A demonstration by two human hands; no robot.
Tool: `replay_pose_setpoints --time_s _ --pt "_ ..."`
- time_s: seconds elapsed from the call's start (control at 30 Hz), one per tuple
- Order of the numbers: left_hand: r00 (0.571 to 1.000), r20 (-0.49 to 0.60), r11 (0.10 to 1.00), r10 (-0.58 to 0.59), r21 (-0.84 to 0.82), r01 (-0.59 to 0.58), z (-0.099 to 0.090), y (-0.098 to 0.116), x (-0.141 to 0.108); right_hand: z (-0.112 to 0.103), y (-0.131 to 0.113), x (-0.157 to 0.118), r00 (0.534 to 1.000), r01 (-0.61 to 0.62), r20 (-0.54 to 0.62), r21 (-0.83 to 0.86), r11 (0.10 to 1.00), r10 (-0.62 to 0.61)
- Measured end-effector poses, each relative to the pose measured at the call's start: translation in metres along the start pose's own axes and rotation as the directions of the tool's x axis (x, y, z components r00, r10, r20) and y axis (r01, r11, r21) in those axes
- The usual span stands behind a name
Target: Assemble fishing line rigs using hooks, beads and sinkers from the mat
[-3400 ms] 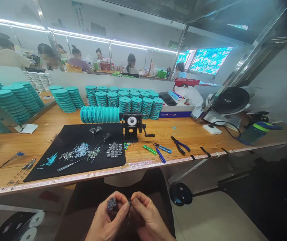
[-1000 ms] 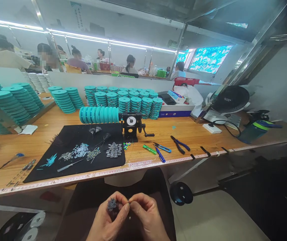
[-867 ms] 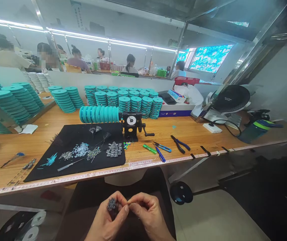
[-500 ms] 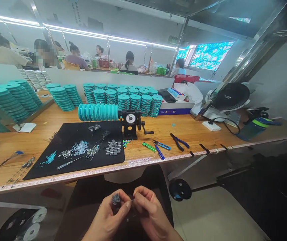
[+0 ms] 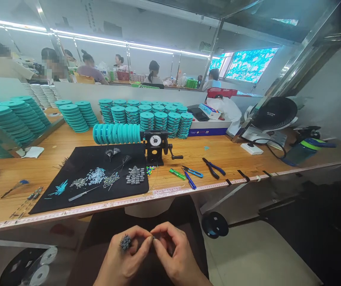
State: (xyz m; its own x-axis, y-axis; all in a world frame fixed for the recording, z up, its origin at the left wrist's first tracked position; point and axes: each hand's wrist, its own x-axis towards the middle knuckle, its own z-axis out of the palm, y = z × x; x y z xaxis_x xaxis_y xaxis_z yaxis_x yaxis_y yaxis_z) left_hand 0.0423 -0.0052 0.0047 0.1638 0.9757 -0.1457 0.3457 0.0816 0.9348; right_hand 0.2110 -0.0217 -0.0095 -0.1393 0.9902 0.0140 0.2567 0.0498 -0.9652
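Observation:
Both hands are low in the view, over the dark lap and in front of the bench edge. My left hand (image 5: 125,254) is closed around a dark grey bundle (image 5: 125,242) of small pieces, whose tips show between the fingers. Thumb and index finger of that hand pinch forward to meet the fingertips of my right hand (image 5: 173,250). My right hand is closed too, its thumb and index finger pinched on a tiny dark item that is too small to name. The fingertips of both hands touch or nearly touch.
On the wooden bench (image 5: 188,147), a black mat (image 5: 93,198) holds small parts in piles. Behind it are a crank winder (image 5: 155,145) with teal spools (image 5: 117,133) and stacked spools. Pliers (image 5: 214,168), blue snips (image 5: 192,171) and a green tube (image 5: 177,174) lie right. People sit beyond the partition.
Both hands have shifted slightly left, and the bundle has moved left with my left hand. The fingertips have come closer together, and my right thumb now points up toward the pinch.

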Motion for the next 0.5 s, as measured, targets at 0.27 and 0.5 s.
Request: replay_pose_setpoints --time_s 0.27,0.5 --pt "0.996 0.026 0.959 -0.088 -0.269 0.092 0.008 0.004 -0.001 -0.007 0.014 0.010 1.000 -0.007 -0.002 0.014 1.000 0.007" --pt "0.991 0.114 0.913 -0.077 -0.392 0.116 -0.034 0.032 0.001 -0.020 0.028 0.025 0.994 -0.038 0.103 0.158 0.987 0.022"
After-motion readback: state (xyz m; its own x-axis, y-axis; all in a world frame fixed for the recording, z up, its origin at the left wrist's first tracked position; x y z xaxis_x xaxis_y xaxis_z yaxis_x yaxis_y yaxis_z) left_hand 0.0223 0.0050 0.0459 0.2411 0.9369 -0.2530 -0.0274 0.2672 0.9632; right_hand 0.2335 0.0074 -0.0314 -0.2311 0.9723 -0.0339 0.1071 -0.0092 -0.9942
